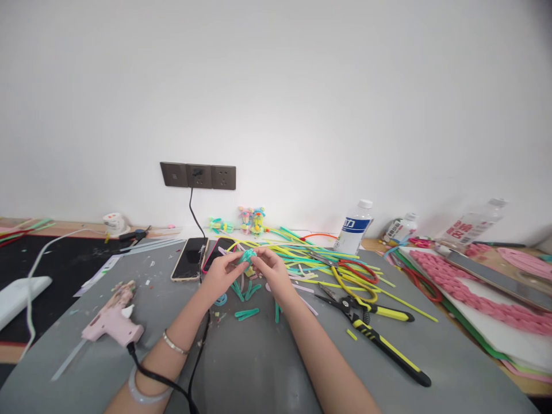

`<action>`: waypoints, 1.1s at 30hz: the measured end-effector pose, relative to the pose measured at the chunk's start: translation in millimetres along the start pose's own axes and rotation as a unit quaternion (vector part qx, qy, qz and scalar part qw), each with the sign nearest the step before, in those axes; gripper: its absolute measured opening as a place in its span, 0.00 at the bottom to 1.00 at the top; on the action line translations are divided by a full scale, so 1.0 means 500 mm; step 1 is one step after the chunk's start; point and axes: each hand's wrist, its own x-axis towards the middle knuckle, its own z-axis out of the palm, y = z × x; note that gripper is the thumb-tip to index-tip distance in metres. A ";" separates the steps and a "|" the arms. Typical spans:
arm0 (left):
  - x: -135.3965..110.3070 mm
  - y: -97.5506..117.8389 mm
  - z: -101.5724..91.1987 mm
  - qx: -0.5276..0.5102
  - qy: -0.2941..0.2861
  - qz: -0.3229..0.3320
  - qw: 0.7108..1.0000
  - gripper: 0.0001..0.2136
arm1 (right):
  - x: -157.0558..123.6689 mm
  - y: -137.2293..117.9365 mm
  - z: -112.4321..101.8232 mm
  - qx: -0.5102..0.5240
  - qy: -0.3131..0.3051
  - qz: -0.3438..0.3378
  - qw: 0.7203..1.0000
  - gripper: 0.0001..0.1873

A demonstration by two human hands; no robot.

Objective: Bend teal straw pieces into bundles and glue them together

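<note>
right now my left hand and my right hand are both pinched, fingertips close together, on a small teal bundle between them over the grey mat, folded teal strips lying nearby, pink glue gun off left, yellow-and-black pliers right!

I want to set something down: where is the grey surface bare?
Between the forearms, this side of the folded teal pieces, the surface is bare; likewise right of the yellow-black cutters. Beyond the hands, coloured strips crowd it toward the blue-labelled bottle.
</note>
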 end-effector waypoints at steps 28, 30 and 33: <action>0.001 0.015 -0.005 0.011 0.008 -0.016 1.000 0.23 | 0.002 -0.005 0.005 0.036 -0.019 0.039 0.998 0.23; -0.001 0.015 -0.005 0.026 0.009 -0.022 0.999 0.24 | 0.002 -0.005 0.006 0.034 -0.018 0.039 0.998 0.22; -0.004 0.016 -0.004 0.031 0.018 -0.025 0.999 0.27 | 0.003 -0.002 0.005 0.041 -0.007 0.037 0.998 0.21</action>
